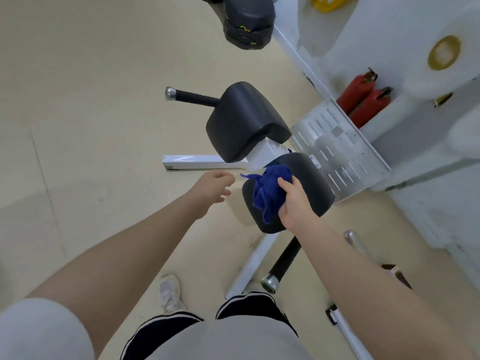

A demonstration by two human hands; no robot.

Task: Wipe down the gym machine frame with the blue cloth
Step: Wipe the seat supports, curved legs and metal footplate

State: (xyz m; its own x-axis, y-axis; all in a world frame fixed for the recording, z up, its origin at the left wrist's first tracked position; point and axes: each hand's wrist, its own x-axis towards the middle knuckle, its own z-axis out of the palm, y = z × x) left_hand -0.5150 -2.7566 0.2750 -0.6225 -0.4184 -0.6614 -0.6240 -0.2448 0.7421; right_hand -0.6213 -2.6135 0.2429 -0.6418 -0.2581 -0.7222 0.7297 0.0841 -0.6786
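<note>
Overhead, the white gym machine frame stands on the floor. Right hand grips the bunched blue cloth over a black pad. Left hand hovers beside it, fingers relaxed, holding nothing.

The person wears a light grey T-shirt with short sleeves, black shorts with white side stripes below it, and a white sneaker
</note>
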